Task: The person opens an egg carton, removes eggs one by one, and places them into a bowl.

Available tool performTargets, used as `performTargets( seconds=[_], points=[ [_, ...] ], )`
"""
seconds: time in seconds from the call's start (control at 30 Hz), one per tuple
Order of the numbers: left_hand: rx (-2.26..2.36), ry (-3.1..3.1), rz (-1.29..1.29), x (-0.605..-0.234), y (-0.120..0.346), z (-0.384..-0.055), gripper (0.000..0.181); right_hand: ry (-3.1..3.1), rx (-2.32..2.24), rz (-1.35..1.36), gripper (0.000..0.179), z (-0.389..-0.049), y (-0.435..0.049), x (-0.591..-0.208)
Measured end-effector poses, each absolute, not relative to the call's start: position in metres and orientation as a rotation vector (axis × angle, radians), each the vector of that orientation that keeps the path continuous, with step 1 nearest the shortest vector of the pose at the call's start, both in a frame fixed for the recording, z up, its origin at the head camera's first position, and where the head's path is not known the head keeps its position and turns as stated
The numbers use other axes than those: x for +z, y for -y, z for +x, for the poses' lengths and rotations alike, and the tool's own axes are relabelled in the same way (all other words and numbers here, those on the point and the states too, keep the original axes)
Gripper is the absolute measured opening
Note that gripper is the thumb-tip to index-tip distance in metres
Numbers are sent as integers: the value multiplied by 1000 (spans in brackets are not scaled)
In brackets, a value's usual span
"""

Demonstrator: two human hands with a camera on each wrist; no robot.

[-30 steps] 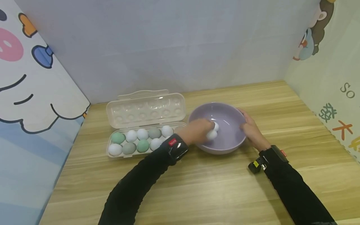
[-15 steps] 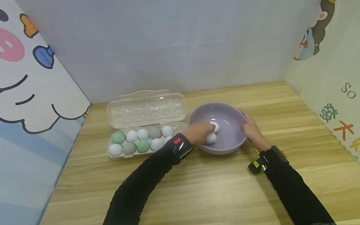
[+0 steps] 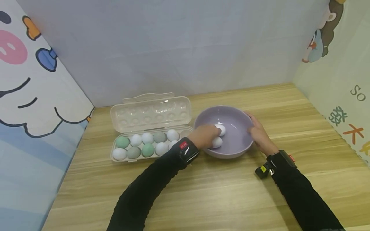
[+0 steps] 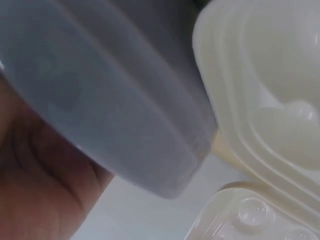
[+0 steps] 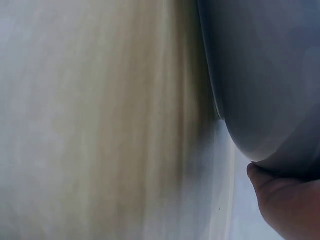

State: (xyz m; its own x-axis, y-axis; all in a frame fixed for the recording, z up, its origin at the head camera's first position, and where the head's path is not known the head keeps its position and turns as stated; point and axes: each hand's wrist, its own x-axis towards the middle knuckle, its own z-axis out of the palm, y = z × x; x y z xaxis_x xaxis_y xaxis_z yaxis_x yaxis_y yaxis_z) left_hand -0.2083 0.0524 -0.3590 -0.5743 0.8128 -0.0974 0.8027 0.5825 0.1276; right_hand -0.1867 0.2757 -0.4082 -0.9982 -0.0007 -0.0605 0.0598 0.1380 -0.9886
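Observation:
My left hand (image 3: 204, 136) reaches over the near left rim of a purple bowl (image 3: 237, 138). Its thumb and fingers grip a white egg (image 3: 222, 129) inside the bowl. Against that hand, lower in the bowl, lies a second white egg (image 3: 217, 142). The fingers' far side is hidden in the head view. On the right my right hand (image 3: 261, 134) holds the bowl's rim, thumb on the inner side and fingers outside. In the right wrist view the thumb (image 5: 280, 197) shows at the bowl's edge. The left wrist view shows the left palm (image 4: 47, 175) beside the bowl's outer wall (image 4: 110, 95).
Left of the bowl stands an egg carton (image 3: 123, 160) with its clear lid (image 3: 150, 114) tipped back. White, green and grey eggs fill several of its hollows; a hollow at the right end (image 3: 185, 132) is bare. Fabric walls bound the wooden table (image 3: 219, 199) at the back and sides.
My left hand has moved slightly right and settled in the bowl, now still with the white egg. The second egg shifted slightly. The right hand keeps its place on the rim.

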Motion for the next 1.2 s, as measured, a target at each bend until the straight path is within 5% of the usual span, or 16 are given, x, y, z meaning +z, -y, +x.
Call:
performTargets(
  seconds=[0.53, 0.93, 1.2],
  points=[
    [231, -2805, 1203, -312, 8, -210, 40, -2348, -2022, 64, 78, -186, -275, -408],
    [204, -2682, 1010, -344, 63, -201, 43, -2365, -2023, 55, 79, -186, -276, -409],
    [221, -2735, 1144, -361, 69, -202, 13, -2367, -2039, 47, 79, -186, -273, -408]
  ],
)
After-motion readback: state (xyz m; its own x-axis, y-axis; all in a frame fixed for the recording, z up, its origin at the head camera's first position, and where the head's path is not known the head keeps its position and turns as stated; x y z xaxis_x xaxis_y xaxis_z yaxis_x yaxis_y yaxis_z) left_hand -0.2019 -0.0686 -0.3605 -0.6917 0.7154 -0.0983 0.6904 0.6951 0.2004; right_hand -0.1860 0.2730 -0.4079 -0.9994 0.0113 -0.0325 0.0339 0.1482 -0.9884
